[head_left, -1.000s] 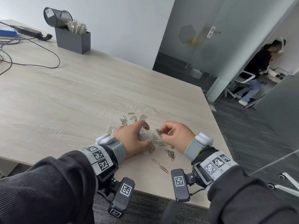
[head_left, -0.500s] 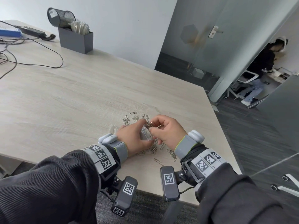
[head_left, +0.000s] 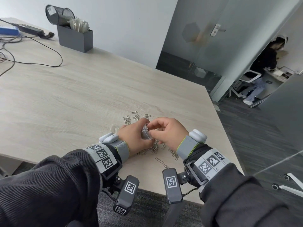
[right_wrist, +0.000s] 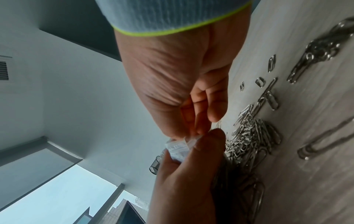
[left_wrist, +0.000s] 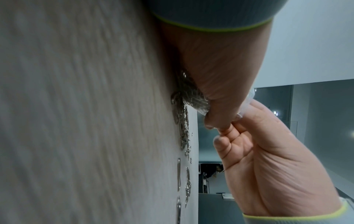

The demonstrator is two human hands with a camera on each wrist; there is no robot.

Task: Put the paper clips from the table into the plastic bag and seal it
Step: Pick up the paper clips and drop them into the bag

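My left hand (head_left: 139, 132) grips a small clear plastic bag (head_left: 145, 133) just above the table, mouth turned to the right. Clips show inside the bag (left_wrist: 199, 104) under the left hand (left_wrist: 216, 118). My right hand (head_left: 157, 128) meets it, fingers curled at the mouth. In the right wrist view the right hand (right_wrist: 195, 128) pinches at the bag's rim (right_wrist: 178, 147), a thin clip showing at its fingertips. Loose paper clips (head_left: 155, 147) lie under and around both hands, with a heap of paper clips (right_wrist: 249, 136) below the bag.
More clips (head_left: 131, 118) lie beyond the hands. The wooden table's right edge (head_left: 229, 153) runs close to my right wrist. A grey box (head_left: 75, 38) with a tilted mesh cup (head_left: 59, 13) and cables (head_left: 32, 51) sit far left. A person (head_left: 262, 66) sits behind glass.
My right hand picked up clips from the table, moved left to the bag's mouth and stays there now. The left hand kept holding the bag in place.
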